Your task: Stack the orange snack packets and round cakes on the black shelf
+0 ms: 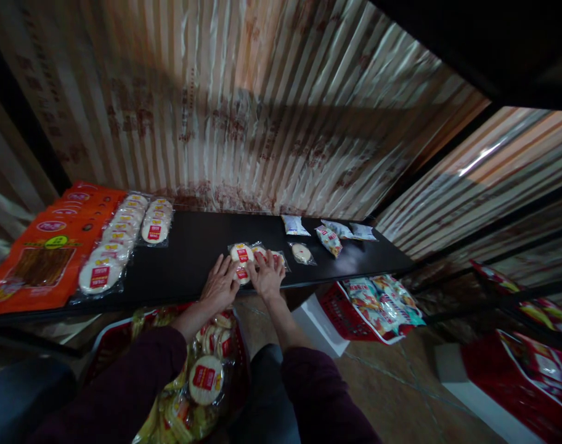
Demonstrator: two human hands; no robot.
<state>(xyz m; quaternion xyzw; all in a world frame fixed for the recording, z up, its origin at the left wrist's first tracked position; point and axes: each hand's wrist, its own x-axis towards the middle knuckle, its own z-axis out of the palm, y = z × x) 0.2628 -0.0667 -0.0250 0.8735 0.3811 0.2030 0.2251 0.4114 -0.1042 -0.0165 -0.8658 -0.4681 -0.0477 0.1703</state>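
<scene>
On the black shelf (183, 265), my left hand (220, 282) lies beside a small group of clear-wrapped round white cakes (241, 253) with red labels. Its fingers stretch out along the group's left edge, with the thumb near the lower cake. My right hand (267, 276) covers the right part of the group, fingers bent over a wrapped cake (277, 259) and the thumb toward the left ones. Its fingertips partly hide what they grip. A single wrapped cake (302, 253) lies label-down or unlabelled to the right.
At left are overlapping rows of wrapped cakes (100, 271) beside orange snack bags (40, 253). Small snack packets (328, 240) lie at right. Below stand a red basket (103, 345) of wrapped cakes, another red basket (341, 311) of bags, and a red crate (488, 376). Striped sheeting (262, 123) backs the shelf.
</scene>
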